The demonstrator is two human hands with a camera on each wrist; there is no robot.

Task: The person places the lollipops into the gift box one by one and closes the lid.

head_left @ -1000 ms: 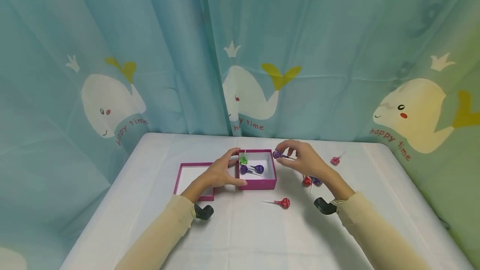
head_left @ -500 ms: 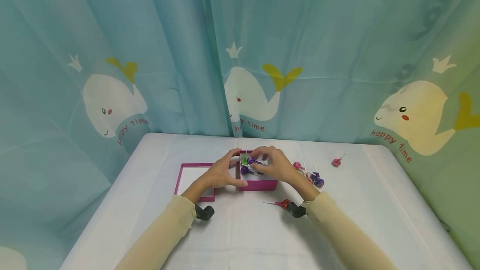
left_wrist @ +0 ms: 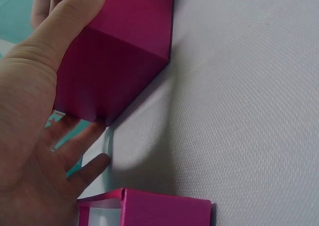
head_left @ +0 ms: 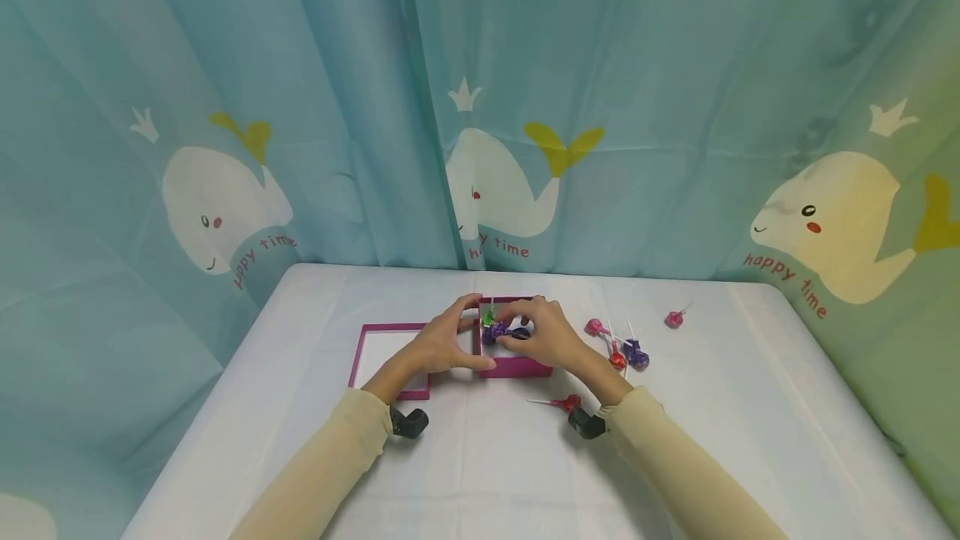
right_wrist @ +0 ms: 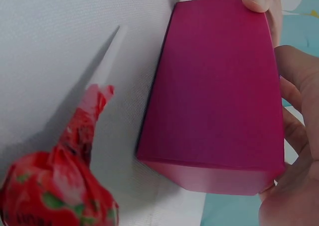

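My left hand [head_left: 438, 344] grips the left side of a magenta box [head_left: 517, 369], its thumb on the front wall and its fingers toward the back. My right hand [head_left: 551, 342] reaches into the box from above. Its thumb and forefinger pinch a purple-wrapped lollipop [head_left: 498, 329] low inside, near the left wall. A green lollipop [head_left: 488, 317] lies in the back left corner, and other purple ones there are partly covered by the right hand. From the right wrist view, the box's front wall hides the right fingertips.
Left of the box, the magenta-rimmed lid [head_left: 393, 327] lies with its white inside up. A red lollipop [right_wrist: 60, 191] lies in front of the box. Pink [head_left: 595, 327], red [head_left: 617, 358] and purple [head_left: 637, 355] lollipops cluster to the right, with another pink one [head_left: 674, 319] farther off.
My right hand has carried the purple lollipop from beyond the box's right edge leftward over it, then down inside. The left hand has stayed on the box.
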